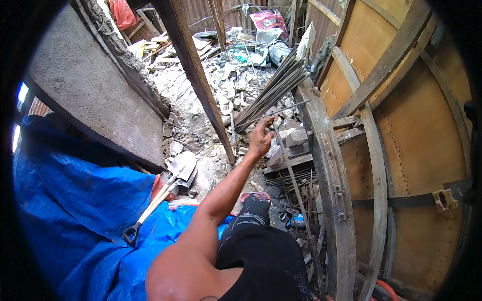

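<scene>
My left arm stretches forward over the rubble, and my left hand (261, 138) is in the air with its fingers apart. I see nothing held in it. Just beyond the fingertips runs a thin metal rod (293, 105), lying slantwise; whether the hand touches it I cannot tell. A bundle of long steel bars (276, 90) leans beside it, its upper end near the wooden frame. Below the hand, a narrow strip (288, 165) slopes down along the frame's side. My right hand does not show.
A blue tarpaulin (75, 200) covers the left, with shovels (160, 193) lying on it. A slanting wooden post (198, 75) stands ahead. Broken concrete (186, 120) litters the ground. At right are a heavy timber beam (334, 190) and plywood panels (411, 140) with a padlock (445, 199).
</scene>
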{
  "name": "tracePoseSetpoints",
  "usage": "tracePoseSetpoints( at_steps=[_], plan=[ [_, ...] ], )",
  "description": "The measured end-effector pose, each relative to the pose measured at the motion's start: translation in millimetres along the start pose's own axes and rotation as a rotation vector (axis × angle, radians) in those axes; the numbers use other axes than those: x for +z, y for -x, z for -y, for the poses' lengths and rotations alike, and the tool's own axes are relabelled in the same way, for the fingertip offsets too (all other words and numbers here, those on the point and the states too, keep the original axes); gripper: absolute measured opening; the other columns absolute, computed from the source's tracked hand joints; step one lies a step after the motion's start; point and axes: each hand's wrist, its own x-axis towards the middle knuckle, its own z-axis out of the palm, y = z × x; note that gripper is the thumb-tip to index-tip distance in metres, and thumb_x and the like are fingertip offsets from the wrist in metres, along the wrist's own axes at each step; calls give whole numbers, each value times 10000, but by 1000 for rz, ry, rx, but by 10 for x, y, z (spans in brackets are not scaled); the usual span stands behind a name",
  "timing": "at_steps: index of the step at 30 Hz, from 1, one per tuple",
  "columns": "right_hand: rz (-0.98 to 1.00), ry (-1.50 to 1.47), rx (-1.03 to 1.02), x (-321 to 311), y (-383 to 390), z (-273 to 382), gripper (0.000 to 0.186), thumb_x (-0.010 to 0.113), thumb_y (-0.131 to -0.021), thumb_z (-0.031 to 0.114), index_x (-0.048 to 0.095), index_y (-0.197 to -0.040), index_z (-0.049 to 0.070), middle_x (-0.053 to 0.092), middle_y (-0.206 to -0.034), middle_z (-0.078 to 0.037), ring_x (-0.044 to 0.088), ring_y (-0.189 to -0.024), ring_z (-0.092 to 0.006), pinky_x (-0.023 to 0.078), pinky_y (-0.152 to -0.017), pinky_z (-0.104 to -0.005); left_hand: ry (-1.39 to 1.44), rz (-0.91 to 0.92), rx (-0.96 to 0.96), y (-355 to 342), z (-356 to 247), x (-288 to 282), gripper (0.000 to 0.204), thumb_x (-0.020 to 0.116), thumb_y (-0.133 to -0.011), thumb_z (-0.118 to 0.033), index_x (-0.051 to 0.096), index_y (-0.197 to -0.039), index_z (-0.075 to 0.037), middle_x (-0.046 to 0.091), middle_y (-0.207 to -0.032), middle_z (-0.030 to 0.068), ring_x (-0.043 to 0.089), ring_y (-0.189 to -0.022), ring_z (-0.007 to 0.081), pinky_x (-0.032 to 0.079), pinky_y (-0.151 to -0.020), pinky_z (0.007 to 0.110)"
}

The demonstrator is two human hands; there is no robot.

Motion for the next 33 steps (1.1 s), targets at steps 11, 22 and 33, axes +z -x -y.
tracePoseSetpoints(
  at_steps=[11, 22, 33],
  plan=[
    [-79, -31, 43, -488, -190, -176, 515, 676, -572, 357, 615, -884, -49, 591, -857, -264, 545, -847, -426, 430, -778, -435, -85, 188, -132, -105, 288, 409, 252, 625, -783, -122, 626, -1005, -4, 654, -923, 152, 633, -843, 211, 474, -758, 301],
    [-226, -76, 332, -801, -525, -666, 510, 715, -431, 268, 619, -819, -49, 587, -932, -241, 539, -880, -386, 430, -744, -416, -222, 574, 34, -573, 361, 1859, 206, 584, -776, -113, 651, -952, -29, 570, -837, 177, 549, -791, 329, 431, -712, 381],
    [126, -187, 657, -219, -738, -1048, 482, 765, -438, 245, 627, -806, -33, 592, -886, -230, 568, -855, -364, 455, -736, -412, -74, 633, -421, -309, 654, 2004, 169, 646, -752, -102, 647, -877, 11, 642, -720, 84, 578, -645, 148, 453, -617, 285]
  ],
)
